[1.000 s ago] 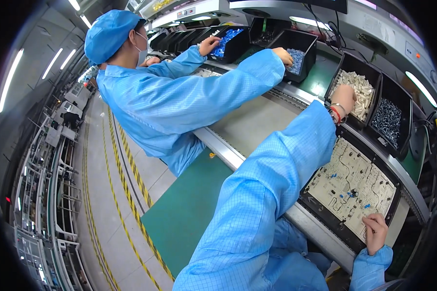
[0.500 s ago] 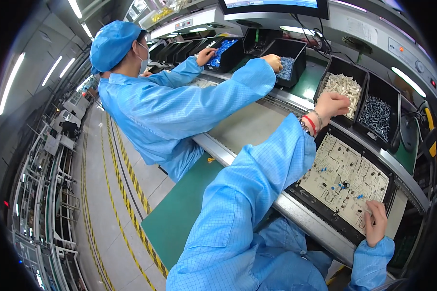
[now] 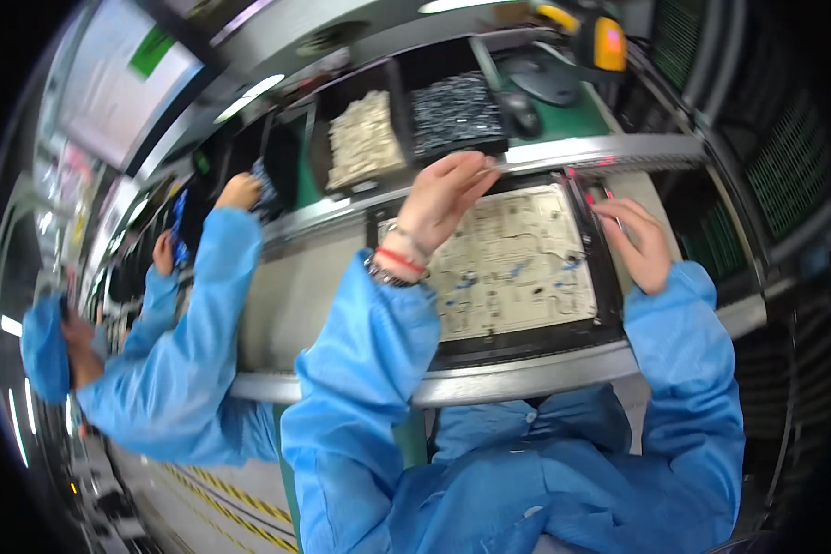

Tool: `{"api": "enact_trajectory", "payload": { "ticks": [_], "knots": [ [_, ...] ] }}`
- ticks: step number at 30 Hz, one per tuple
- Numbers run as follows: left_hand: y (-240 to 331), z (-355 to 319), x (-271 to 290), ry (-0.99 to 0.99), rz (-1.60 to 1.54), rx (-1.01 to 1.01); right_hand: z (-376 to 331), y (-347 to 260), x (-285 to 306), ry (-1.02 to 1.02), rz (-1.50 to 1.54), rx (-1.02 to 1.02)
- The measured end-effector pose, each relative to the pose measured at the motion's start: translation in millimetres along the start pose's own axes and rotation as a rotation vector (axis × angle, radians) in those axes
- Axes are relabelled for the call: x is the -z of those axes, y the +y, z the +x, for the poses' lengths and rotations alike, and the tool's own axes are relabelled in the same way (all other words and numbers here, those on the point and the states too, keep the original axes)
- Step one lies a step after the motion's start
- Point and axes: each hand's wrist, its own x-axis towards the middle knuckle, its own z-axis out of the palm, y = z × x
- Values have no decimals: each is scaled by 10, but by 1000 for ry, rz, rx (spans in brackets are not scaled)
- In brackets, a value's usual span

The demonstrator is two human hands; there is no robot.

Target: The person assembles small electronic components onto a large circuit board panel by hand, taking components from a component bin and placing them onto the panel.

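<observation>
A cream circuit board with small blue and black parts lies in a black frame in front of me. Over its far left part hangs my left hand, wearing a red band and bracelets. Its fingers are pressed together below the bin of dark components; anything in them is hidden. My right hand is at the frame's right edge, thumb and fingers pinched; what they hold, if anything, is too blurred to name. Left of the dark components is a bin of cream connectors.
To the left a co-worker in blue reaches into bins of blue parts. A metal rail runs along the near side. Behind stand a black mouse and a yellow-black scanner. A monitor hangs at upper left.
The view has swung right. My left hand has moved from the cream connector bin to over the board's far side. My right hand has moved to the frame's far right corner, fingers closer together.
</observation>
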Motion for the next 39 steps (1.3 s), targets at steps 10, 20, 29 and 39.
{"api": "enact_trajectory", "payload": {
  "ticks": [10, 20, 29, 39],
  "knots": [
    [-529, 220, -467, -130, 357, 304, -6, 74, 194, 127, -18, -43],
    [-838, 126, -459, -231, 1285, -270, 6, 46, 218, 153, 3, -29],
    [-820, 57, -477, -211, 1421, -264, -25, 28, 212, 121, 5, -32],
    [-729, 73, -527, -260, 1515, -240, -22, 31, 220, 119, 3, -21]
  ]
}}
